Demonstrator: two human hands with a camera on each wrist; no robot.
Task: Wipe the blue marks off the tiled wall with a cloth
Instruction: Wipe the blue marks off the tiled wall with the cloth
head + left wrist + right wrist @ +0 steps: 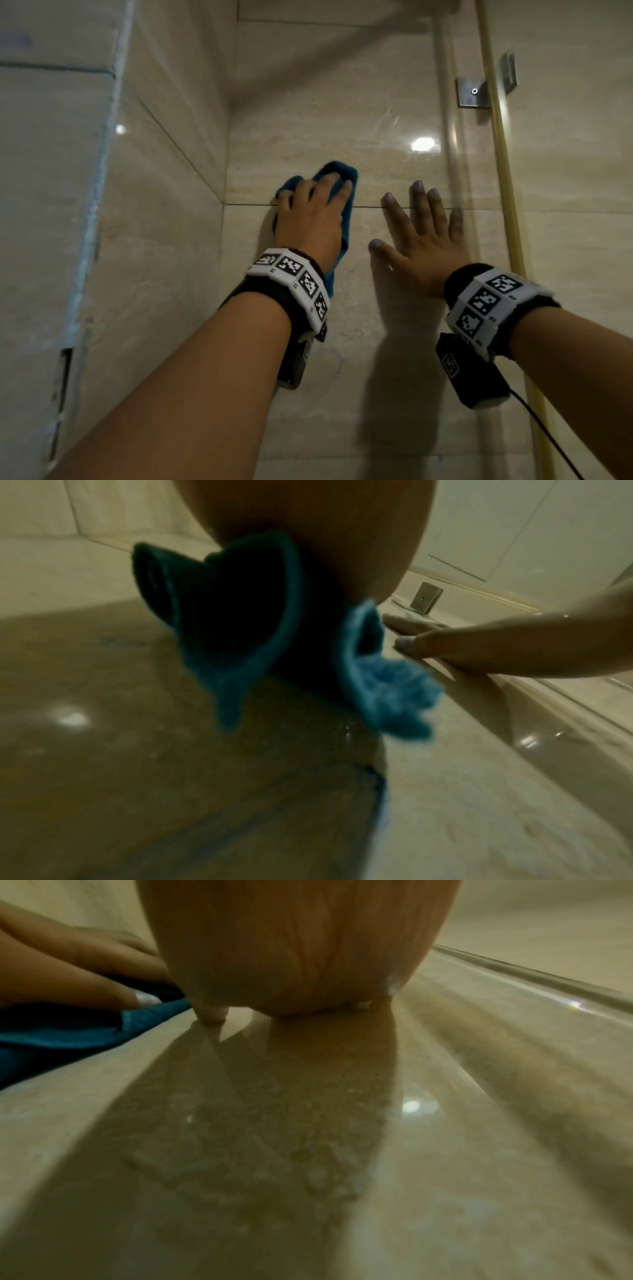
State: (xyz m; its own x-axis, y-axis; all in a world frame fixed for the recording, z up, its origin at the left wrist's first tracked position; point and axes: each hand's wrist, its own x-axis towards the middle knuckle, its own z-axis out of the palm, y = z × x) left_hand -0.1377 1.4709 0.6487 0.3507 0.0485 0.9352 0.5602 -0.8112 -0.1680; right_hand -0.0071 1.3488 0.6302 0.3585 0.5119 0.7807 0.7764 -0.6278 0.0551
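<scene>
My left hand [313, 197] lies flat on a blue cloth [342, 170] and presses it against the beige tiled wall [308, 120], right on a horizontal grout line. The cloth [240, 642] bunches under the palm and its lower end hangs below the wrist. My right hand [412, 233] rests flat on the wall beside it, fingers spread, holding nothing. In the left wrist view, one faint blue mark [123, 642] shows on the tile beyond the cloth, and a blue streak [378, 791] runs below it. In the right wrist view, the palm [291, 961] touches the glossy tile, with the cloth [68, 1037] at the left.
A side wall [164, 205] meets the tiled wall in a corner just left of the cloth. To the right stands a glass panel with a metal bracket [472, 91] and a yellowish seal strip [503, 171]. A black cable [548, 431] trails from my right wrist.
</scene>
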